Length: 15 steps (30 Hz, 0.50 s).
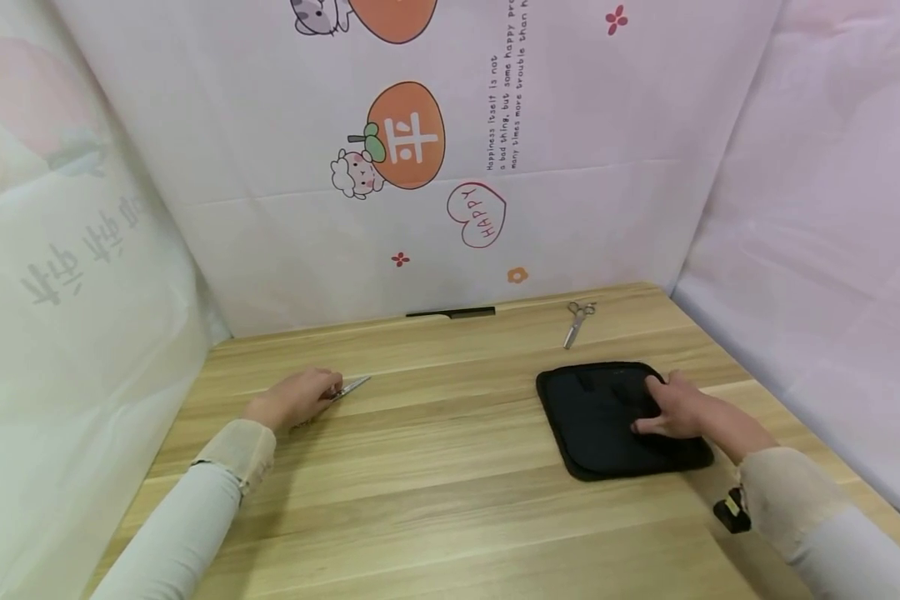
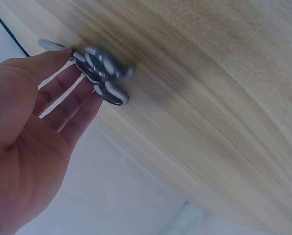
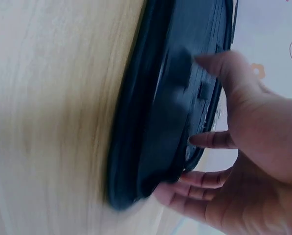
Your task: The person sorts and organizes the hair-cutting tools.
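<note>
My left hand [image 1: 303,396] pinches a pair of scissors [image 1: 354,387] between thumb and fingertips, low over the left side of the table. In the left wrist view the finger loops of the scissors [image 2: 99,63] are blurred and stick out past the fingertips. A flat black case [image 1: 600,417] with rounded corners lies on the right side of the table. Over its right part is my right hand [image 1: 682,408], thumb and fingers spread. From the right wrist, the fingertips [image 3: 168,193] show right at the rim of the case, with the thumb above its top face.
Another pair of scissors [image 1: 576,325], silver, lies behind the case. A black comb [image 1: 461,313] lies along the back edge of the wooden table [image 1: 420,467]. Printed white sheets [image 1: 285,250] hang at the back and both sides.
</note>
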Motion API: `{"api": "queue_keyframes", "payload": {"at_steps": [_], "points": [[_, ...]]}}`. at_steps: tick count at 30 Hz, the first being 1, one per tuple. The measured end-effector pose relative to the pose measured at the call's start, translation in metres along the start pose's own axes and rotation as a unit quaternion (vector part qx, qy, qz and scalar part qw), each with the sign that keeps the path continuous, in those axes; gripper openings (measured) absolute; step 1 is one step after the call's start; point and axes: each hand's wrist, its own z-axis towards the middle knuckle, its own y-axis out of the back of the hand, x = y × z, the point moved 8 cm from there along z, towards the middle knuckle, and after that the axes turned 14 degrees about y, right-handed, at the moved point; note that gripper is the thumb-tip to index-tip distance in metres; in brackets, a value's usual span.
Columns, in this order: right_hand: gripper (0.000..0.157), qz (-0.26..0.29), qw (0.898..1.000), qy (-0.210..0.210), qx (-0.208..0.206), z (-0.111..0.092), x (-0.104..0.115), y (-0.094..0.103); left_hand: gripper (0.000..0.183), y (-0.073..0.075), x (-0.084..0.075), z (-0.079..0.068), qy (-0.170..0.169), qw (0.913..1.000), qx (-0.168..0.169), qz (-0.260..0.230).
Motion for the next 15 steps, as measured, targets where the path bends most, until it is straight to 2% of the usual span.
{"api": "queue_keyframes", "payload": {"at_steps": [5,10,15], "points": [[0.078,0.001,1.0,0.025,-0.016,0.008,0.019,-0.001,0.028,0.003,-0.003,-0.002,-0.006,0.9998,-0.01,-0.014],[0.076,-0.009,0.999,0.037,-0.013,0.018,0.037,-0.003,0.024,0.002,-0.005,-0.003,-0.01,0.9999,-0.006,-0.011],[0.083,0.004,0.999,0.042,-0.001,0.027,0.055,-0.009,0.02,0.001,-0.005,-0.006,-0.001,0.9999,0.009,-0.005]]}}
